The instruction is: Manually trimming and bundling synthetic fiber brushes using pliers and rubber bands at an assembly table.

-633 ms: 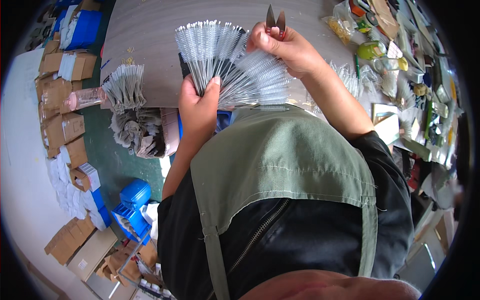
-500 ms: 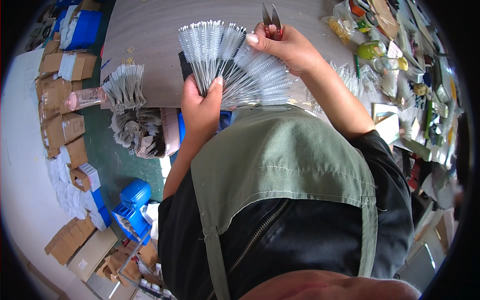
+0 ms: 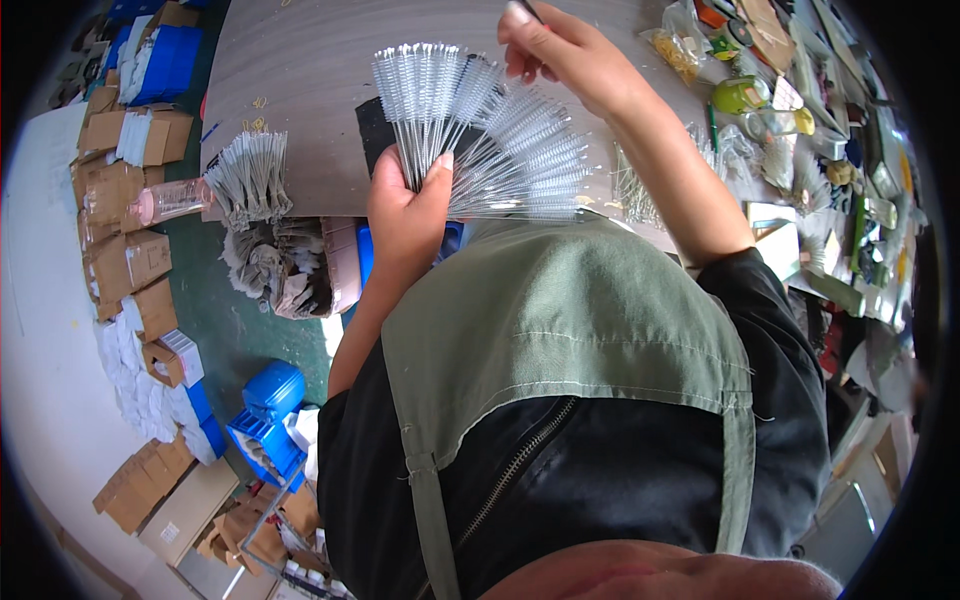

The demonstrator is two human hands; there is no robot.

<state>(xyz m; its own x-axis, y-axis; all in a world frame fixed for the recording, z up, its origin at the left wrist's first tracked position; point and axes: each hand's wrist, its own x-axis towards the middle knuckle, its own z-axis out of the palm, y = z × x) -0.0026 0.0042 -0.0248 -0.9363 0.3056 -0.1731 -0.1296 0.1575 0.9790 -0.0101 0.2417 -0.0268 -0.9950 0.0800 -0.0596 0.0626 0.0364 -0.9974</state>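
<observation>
My left hand [image 3: 405, 215] grips a fan of thin wire brushes with white bristles [image 3: 500, 130] by their stems, thumb pressed across them, above the near edge of the grey table [image 3: 300, 70]. A black mat [image 3: 372, 128] lies under the fan. My right hand [image 3: 565, 60] is raised beyond the fan's top right, apart from the bristles, with its fingers curled around small metal snips [image 3: 530, 10]. Only a dark sliver of the snips shows at the picture's top edge.
Another bunch of white brushes [image 3: 245, 175] and a clear plastic bottle [image 3: 170, 200] lie at the table's left edge. Cardboard boxes [image 3: 125, 260] and blue crates [image 3: 260, 420] stand on the floor at left. Mixed clutter [image 3: 800, 110] covers the table's right side.
My right hand has lifted up and away from the top of the fan, carrying the snips almost out of the picture. My left hand still holds the fan, now spread a little wider.
</observation>
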